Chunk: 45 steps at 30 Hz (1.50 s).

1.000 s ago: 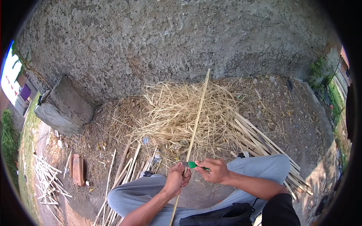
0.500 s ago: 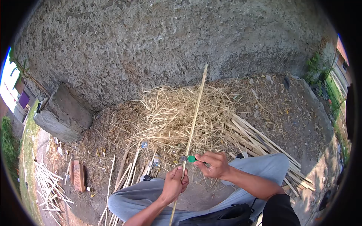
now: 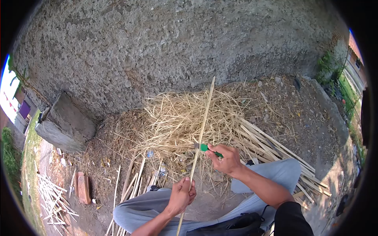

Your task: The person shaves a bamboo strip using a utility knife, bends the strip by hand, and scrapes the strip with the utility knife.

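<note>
A long, thin bamboo strip (image 3: pixel 205 114) runs from my lap up and slightly right over a heap of shavings. My left hand (image 3: pixel 182 196) is closed around its lower part, thumb on top. In my right hand (image 3: pixel 227 159) is a green-handled knife (image 3: pixel 204 147), gripped by the handle. Its short dark blade touches or lies right against the strip, a little way above my left hand. How the blade's edge meets the strip is too small to make out.
Pale shavings (image 3: pixel 177 118) are heaped before a rough wall (image 3: pixel 177 43). Split strips (image 3: pixel 275 147) lie to the right, more strips (image 3: pixel 55 200) at far left. A reddish brick (image 3: pixel 82 188) and a concrete block (image 3: pixel 67 124) stand left. A black bag (image 3: pixel 232 226) rests at my lap.
My right hand has slid the knife up along the bamboo strip, away from my left hand. The left hand keeps its hold, and the strip's tip sits slightly lower in view.
</note>
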### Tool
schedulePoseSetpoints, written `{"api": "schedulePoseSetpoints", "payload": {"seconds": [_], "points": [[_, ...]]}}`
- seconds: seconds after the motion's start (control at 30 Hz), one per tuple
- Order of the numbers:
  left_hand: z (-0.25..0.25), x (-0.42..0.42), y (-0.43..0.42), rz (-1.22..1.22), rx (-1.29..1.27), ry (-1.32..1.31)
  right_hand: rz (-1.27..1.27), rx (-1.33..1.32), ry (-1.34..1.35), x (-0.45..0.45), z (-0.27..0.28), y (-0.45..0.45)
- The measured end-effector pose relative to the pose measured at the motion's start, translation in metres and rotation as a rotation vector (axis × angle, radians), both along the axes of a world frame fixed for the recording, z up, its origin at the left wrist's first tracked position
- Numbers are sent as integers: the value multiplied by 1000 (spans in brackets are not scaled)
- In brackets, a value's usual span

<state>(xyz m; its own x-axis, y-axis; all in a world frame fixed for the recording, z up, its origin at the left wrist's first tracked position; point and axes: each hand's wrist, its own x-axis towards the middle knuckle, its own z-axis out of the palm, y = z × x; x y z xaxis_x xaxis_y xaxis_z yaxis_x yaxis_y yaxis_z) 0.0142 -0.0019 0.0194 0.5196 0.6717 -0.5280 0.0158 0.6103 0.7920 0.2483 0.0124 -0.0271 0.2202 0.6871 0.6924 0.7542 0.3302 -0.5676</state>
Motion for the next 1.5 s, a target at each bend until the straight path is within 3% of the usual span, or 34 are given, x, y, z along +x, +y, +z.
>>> {"api": "schedulePoseSetpoints", "payload": {"seconds": [0.1, 0.23, 0.3, 0.43, 0.47, 0.53, 0.63, 0.7, 0.87, 1.2, 1.5], "points": [[-8, -9, -17, -139, 47, 44, -244, -193, 84, 47, 17, 11], [-5, -26, -28, -228, 0, 64, -332, -120, 108, 92, 11, 15], [-9, -30, -28, -243, -20, 52, -467, -249, 207, 107, 16, 15], [-9, -29, -1, -266, -166, 63, -574, -185, 94, 122, 6, 19], [-9, -31, 3, -262, -163, 55, -570, -182, 86, 118, 5, 22], [-11, -35, 10, -182, -203, 31, -295, -57, 361, 106, -1, 25], [-18, -36, 14, -112, -149, -1, -29, -395, 890, 67, 10, 14], [-15, -33, 15, -82, -69, 6, 101, -407, 583, 34, -1, 0], [-32, -26, 13, -11, -50, 51, 319, -357, 135, -39, 11, -39], [-29, -8, 21, 96, -121, -52, 327, -381, 38, -49, -3, -41], [-31, -4, 13, 87, -35, -51, 233, -187, -146, -45, 0, -39]]}}
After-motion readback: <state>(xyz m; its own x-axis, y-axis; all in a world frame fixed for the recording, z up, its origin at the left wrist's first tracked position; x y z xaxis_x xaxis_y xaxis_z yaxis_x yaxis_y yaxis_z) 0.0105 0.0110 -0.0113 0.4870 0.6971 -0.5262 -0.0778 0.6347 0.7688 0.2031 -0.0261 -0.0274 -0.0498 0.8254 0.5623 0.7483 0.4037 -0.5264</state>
